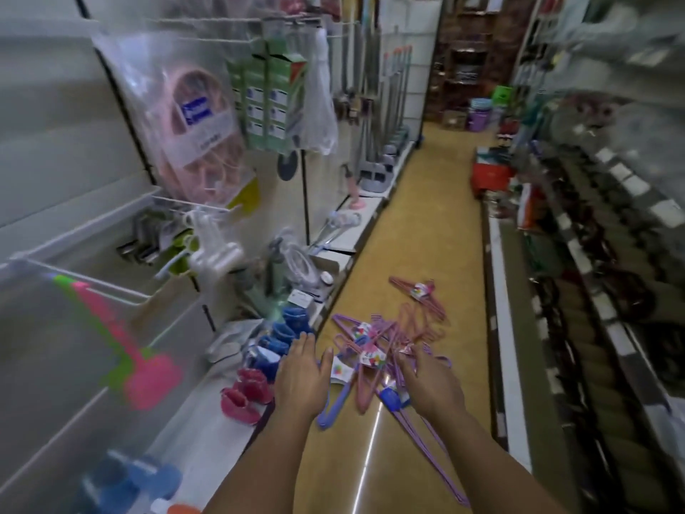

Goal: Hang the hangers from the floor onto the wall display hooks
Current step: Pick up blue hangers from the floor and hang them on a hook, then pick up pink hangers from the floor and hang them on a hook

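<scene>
Several tangled pink and purple hangers (385, 350) with colourful paper labels, on floor (426, 224).

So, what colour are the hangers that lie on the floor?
The hangers are purple and pink, with small multicoloured labels. The head view, the only one, shows this.

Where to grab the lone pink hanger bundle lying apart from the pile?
Probably at the labelled neck of the pink hanger bundle, where the card band binds the hangers. It lies flat on the floor, clear of the main hanger pile, so come from above, fingers pinching across the neck.
</scene>
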Demonstrator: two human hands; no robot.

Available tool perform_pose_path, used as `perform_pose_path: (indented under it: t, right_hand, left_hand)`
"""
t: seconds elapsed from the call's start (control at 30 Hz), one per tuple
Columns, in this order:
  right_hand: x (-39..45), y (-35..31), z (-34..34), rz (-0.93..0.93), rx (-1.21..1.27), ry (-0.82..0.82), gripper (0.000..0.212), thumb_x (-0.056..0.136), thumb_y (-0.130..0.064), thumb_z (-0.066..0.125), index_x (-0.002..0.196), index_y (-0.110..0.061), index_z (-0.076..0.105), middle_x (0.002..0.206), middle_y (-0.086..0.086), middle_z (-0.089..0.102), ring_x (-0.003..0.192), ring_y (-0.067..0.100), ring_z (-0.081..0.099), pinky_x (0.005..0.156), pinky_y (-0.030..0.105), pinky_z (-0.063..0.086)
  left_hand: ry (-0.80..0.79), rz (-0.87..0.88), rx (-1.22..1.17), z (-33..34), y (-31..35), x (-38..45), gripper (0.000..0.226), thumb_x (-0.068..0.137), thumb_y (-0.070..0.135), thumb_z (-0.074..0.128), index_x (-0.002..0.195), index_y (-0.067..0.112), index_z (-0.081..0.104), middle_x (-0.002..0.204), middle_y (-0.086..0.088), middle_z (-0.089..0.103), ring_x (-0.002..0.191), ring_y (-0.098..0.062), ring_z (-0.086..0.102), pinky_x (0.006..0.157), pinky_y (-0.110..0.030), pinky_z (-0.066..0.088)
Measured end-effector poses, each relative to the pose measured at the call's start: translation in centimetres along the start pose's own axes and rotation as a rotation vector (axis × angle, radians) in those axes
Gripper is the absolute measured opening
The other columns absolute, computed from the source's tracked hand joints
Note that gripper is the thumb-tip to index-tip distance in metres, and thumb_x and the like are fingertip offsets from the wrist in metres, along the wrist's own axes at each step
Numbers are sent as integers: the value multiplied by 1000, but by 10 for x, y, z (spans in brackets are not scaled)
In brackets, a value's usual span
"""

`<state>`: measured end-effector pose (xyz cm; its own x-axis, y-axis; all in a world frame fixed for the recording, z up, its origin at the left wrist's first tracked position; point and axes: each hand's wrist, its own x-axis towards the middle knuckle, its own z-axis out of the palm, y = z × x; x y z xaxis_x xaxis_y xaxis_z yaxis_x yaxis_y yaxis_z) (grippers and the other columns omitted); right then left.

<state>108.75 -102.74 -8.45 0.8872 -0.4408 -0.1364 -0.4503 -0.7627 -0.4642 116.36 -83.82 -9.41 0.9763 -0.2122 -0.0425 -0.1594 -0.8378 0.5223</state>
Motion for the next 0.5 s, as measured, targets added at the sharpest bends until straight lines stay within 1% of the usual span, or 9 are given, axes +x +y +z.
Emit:
perform_pose_path:
  t: [0.1,0.2,0.37,0.43,0.5]
  right_hand:
    - [21,10,-1,80,-6,5,53,99,-53,27,138,-20,43,131,6,58,118,26,55,96,36,44]
    - [43,14,7,157,7,-10,56,99,-53,27,141,-18,41,135,7,55,122,25,53,102,39,41]
    - [75,21,29,210,3,2,53,99,-54,26,131,-18,49,124,6,61,113,27,57,97,40,43]
    - [88,23,39,238,24,-5,57,96,-58,24,131,-20,49,123,4,62,111,26,58,96,41,45]
    - [104,23,48,262,27,-19,62,95,-61,22,135,-21,47,126,2,60,112,24,57,96,41,46]
  left_hand:
    - [-48,40,19,12,4,28,61,100,47,27,150,12,24,157,-5,23,145,-19,21,117,-35,21]
    - [-93,66,24,25,1,60,62,100,48,27,150,12,23,157,-5,23,145,-19,21,117,-34,21]
    - [-165,46,14,54,-10,99,61,100,48,29,149,12,26,156,-5,26,142,-20,27,114,-34,25]
    - [-191,40,23,64,-13,109,59,100,47,30,149,14,28,156,-3,27,142,-20,28,113,-34,27]
    - [-205,35,33,73,-17,121,57,100,46,30,148,15,29,155,-3,28,142,-19,28,113,-35,28]
